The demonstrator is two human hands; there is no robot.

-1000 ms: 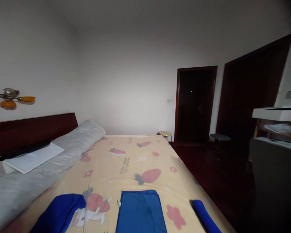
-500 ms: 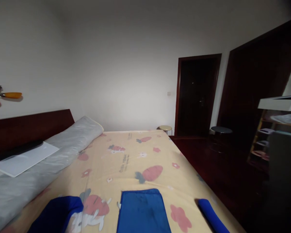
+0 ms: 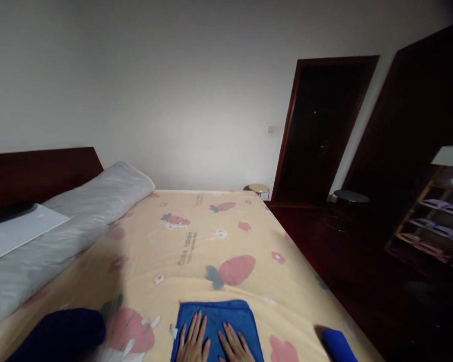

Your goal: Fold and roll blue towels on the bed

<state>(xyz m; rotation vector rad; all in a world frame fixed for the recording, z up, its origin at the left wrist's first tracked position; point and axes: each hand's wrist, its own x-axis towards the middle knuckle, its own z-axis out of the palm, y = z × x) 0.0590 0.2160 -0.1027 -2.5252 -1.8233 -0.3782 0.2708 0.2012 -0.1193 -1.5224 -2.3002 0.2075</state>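
Note:
A folded blue cloth [image 3: 216,318] with a small white tag on its left edge lies flat on the bed's printed sheet [image 3: 196,291]. My left hand [image 3: 194,342] rests palm down on the left half of the cloth, fingers stretched and slightly spread. Beside it, my right hand [image 3: 236,346] lies flat on the cloth's right half, its fingers apart too. Both wrists are cut off by the lower frame edge. A dark blue cloth [image 3: 60,332] lies to the left, and a rolled bright blue cloth [image 3: 338,346] to the right.
A grey quilt [image 3: 98,201] runs along the dark headboard [image 3: 41,168], with a white board [image 3: 22,229] on it. Beyond the bed stand a beige stool [image 3: 258,188], a dark stool [image 3: 351,196] and a shoe rack [image 3: 434,221]. A dark door [image 3: 324,130] stands behind.
Both my hands have come into view and now lie on the folded blue cloth. The view has shifted, so the headboard sits higher and the rack farther right.

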